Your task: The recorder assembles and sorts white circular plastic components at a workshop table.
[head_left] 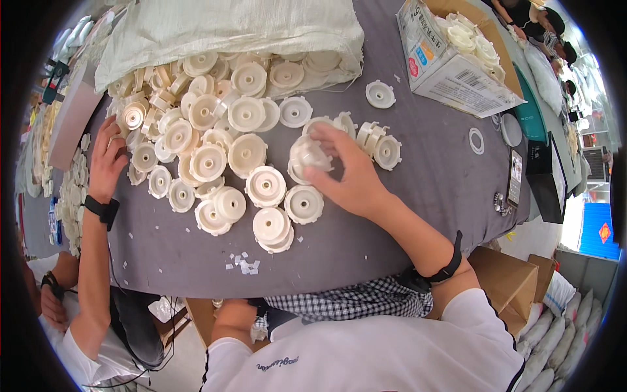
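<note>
My right hand (pixel 346 170) reaches over the table with thumb and fingers curled round a pale, round plastic part (pixel 308 157), blurred by motion. It may be more than one piece. Beneath and beside it lie similar cream wheel-like parts with raised hubs and small rim tabs, such as one (pixel 304 204) just below. Several more form a pile (pixel 209 163) to the left, spilling from a white woven sack (pixel 228 29). My left arm (pixel 233 320) drops below the table edge, so its hand is hidden.
A co-worker's hand (pixel 108 160) with a black wristband touches the pile's left side. A cardboard box (pixel 450 81) of similar parts stands at the far right. Near the right edge are a phone (pixel 515 176), a bracelet (pixel 501 204) and a white ring (pixel 477 140). White scraps (pixel 246 266) lie in front.
</note>
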The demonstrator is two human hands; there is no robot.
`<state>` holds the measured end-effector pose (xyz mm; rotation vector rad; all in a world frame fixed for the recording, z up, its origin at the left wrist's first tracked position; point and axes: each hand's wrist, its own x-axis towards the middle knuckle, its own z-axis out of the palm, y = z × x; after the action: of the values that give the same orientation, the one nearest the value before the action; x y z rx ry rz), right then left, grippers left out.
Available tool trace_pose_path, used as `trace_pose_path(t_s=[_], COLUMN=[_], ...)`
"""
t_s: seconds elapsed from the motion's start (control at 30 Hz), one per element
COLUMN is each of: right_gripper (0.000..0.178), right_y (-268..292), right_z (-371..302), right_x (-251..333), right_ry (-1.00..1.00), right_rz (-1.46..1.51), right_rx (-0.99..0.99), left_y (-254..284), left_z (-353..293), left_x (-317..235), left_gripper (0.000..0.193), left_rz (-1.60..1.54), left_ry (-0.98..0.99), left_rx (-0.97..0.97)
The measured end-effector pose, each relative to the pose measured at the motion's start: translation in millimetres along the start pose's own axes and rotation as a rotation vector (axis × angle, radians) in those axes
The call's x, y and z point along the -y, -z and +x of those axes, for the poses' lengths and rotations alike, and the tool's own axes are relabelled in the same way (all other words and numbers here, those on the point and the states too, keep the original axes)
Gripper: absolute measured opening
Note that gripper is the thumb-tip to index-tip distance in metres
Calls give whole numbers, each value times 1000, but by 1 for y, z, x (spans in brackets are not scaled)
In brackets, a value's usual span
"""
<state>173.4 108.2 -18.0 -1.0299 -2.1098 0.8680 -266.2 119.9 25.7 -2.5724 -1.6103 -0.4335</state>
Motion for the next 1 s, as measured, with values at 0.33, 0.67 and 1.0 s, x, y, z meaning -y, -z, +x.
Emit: trace_pose_path(t_s=[0.33,0.67,1.0], right_gripper=[36,55,72], right_y=[-9,-18,-24], right_z=[7,13,10], right_x=[-5,-3,0], right_ry=[-12,405,296], right_rz=[239,10,-26], right_rx=[-70,-218,63], left_y=[11,-75,-127], left_z=[-82,-136,-99], left_x=[53,-9,-109], left_gripper=[24,25,28], left_rz=[-265,-327,-235], left_ry=[276,208,215], left_rx=[-164,-49,34])
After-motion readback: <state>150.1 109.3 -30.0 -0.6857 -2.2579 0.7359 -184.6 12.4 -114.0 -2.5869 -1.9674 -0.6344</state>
